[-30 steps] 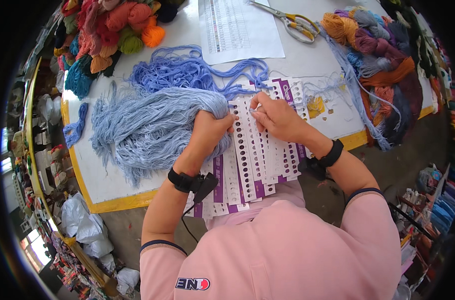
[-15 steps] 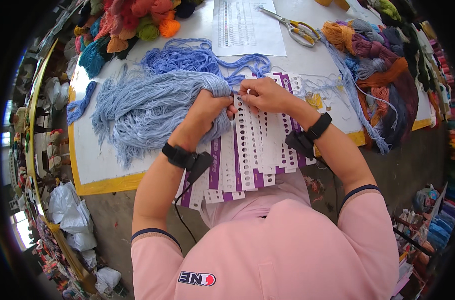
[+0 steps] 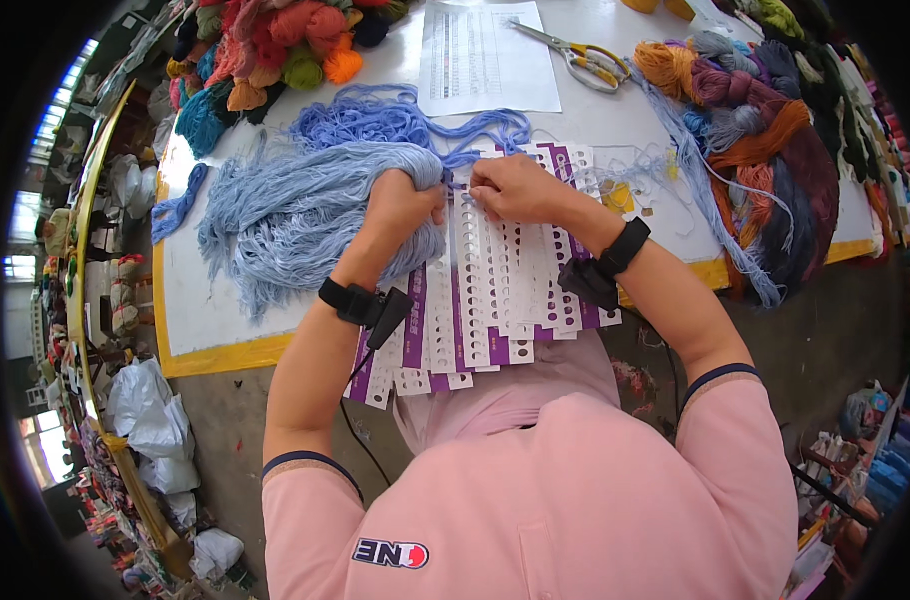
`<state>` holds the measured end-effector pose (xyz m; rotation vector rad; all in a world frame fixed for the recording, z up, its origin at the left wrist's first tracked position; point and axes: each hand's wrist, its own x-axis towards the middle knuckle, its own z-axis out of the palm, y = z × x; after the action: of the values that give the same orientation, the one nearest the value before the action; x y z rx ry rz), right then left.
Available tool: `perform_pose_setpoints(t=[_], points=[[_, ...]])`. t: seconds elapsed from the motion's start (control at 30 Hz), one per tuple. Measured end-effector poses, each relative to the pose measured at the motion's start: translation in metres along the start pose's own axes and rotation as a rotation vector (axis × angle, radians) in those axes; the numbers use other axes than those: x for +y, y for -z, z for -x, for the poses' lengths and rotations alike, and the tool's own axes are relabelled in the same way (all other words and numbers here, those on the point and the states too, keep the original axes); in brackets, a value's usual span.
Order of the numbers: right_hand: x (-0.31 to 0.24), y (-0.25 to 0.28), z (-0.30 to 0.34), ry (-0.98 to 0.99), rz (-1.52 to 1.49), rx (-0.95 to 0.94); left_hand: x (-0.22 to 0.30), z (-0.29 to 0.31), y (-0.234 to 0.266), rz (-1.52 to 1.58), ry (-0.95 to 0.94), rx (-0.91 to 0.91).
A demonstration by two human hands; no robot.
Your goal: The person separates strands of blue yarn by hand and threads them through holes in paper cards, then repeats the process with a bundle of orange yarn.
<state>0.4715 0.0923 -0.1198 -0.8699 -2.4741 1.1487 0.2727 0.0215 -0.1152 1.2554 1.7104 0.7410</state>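
Head view: the right hand (image 3: 520,190) had its fingers bent in and their tips drawn together at the upper end of the cards (image 3: 472,265); whether a strand was pinched there, I couldn't tell. The left hand (image 3: 400,210) was curled tightly round the folded end of the pale hank (image 3: 295,225), several of its fingers buried in the yarn. That hank lay on the table (image 3: 195,335), just left of the cards, its loose ends spread out to the left. From where I stood, the work looked only partly done: strands from the violet tangle (image 3: 355,122), behind the hank, reached the upper ends of some cards, yet the long rows of holes below seemed bare, so I judged that much was left. The cards overlapped in a loose fan, their lower ends sticking out past the table's near edge. Right of them straggled some threads (image 3: 630,165). Farther off lay a printed sheet (image 3: 490,60) and, beside it, the scissors (image 3: 593,68), with a bright heap (image 3: 285,40) at far left and a darker bundle (image 3: 740,95) at right.
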Motion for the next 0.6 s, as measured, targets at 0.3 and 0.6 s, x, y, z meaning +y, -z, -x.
perform_pose_setpoints(t=[0.3,0.6], points=[[0.008,-0.004,0.007,0.220,0.191,0.072,0.011,0.018,0.018,0.978,0.238,-0.298],[0.010,0.008,0.014,0.006,0.090,-0.038,-0.006,-0.014,0.108,0.869,0.168,0.209]])
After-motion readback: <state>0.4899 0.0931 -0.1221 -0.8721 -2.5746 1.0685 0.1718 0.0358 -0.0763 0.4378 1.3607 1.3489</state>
